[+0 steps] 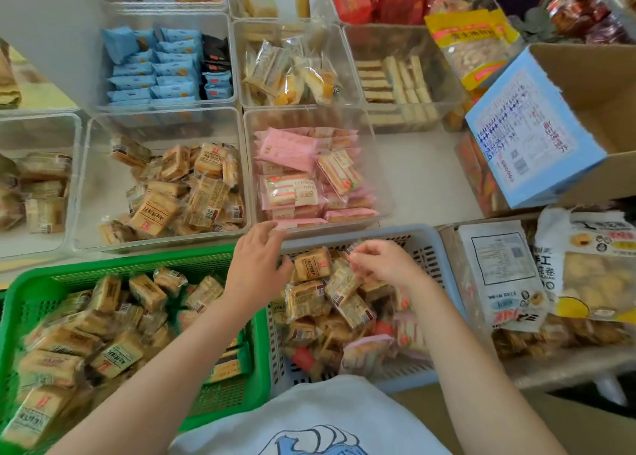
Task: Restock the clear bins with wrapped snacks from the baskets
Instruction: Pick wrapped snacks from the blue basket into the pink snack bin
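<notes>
Wrapped snacks (311, 267) in tan-and-brown printed packets fill the grey basket (430, 244), which sits at the near edge of the table directly in front of the person, with a few pink-and-red packets (406, 334) mixed in toward its near right side. The left hand (256, 262) reaches over the basket's far left corner, fingers spread and nearly straight, the thumb lying against one tan packet; whether it has any hold on that packet cannot be told. The right hand (382, 262) hovers over the middle of the basket with its fingers curled inward, fingertips pinching the clear edge of a wrapper (356, 248) — the packet itself is partly hidden under the hand. Just left of the grey basket, touching its side, stands a green basket (34, 282) heaped with the same tan snacks. Just beyond the grey basket is a clear bin (370, 138) stacked with pink-wrapped packets, and left of that bin another clear bin (93, 179) holds a loose pile of tan packets. Farther back from the basket, more clear bins hold blue packets (155, 65), yellow-filled cakes (292, 72) and rows of pale wafers (395, 79). Right of the grey basket lies a shallow cardboard tray (447, 234) with large printed bags (499, 272) on top — and beyond it a blue-sided open carton (530, 127).
</notes>
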Tool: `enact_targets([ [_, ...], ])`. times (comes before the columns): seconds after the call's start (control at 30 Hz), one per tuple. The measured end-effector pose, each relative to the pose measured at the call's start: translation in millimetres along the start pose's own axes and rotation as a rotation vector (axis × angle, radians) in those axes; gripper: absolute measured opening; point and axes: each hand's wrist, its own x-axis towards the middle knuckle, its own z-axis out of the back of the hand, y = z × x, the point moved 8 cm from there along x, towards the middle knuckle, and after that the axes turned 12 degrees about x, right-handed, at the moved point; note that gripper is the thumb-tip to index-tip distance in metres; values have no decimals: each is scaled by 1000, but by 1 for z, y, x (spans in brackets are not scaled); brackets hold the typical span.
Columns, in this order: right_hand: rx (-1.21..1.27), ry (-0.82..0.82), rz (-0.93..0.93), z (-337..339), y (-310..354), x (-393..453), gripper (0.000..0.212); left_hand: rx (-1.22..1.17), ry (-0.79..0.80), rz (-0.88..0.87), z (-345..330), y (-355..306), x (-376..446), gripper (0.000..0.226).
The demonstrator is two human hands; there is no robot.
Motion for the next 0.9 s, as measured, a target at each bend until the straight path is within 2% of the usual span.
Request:
enact_targets([
  [0.1,-212,62,-61,-3,-33,-21,20,-107,147,-67,-21,-21,-11,35],
  [0.17,-298,158,-135,-13,-56,-35,29,-94,266,-129,-39,-33,-18,36],
  [0.27,-527,309,-218,-35,-91,-50,38,-103,362,-182,-57,-46,-25,37],
  [0.33,-616,327,-232,-45,-109,-53,33,-150,422,-169,-65,-49,-28,35],
  [0.47,-603,226,-179,-48,-115,-50,8,-225,451,-135,-67,-51,-31,31],
  [0.5,-553,201,-166,-46,-114,-49,6,-249,457,-124,-66,-51,-32,30],
  [0.57,-343,139,-155,-40,-105,-49,27,-314,471,-86,-65,-47,-34,27],
  [0.6,-232,113,-130,-36,-96,-50,27,-360,473,-50,-64,-44,-34,27],
  [0.67,-46,58,-41,-27,-72,-53,8,-489,464,64,-59,-35,-32,29],
  [0.7,43,13,4,-21,-60,-53,7,-571,450,135,-56,-30,-32,33],
  [0.8,421,-122,71,-9,-34,-47,23,-810,376,349,-42,-17,-29,48],
  [0.9,864,-69,78,-19,-10,-42,36,-1006,347,481,-30,-9,-25,48],
])
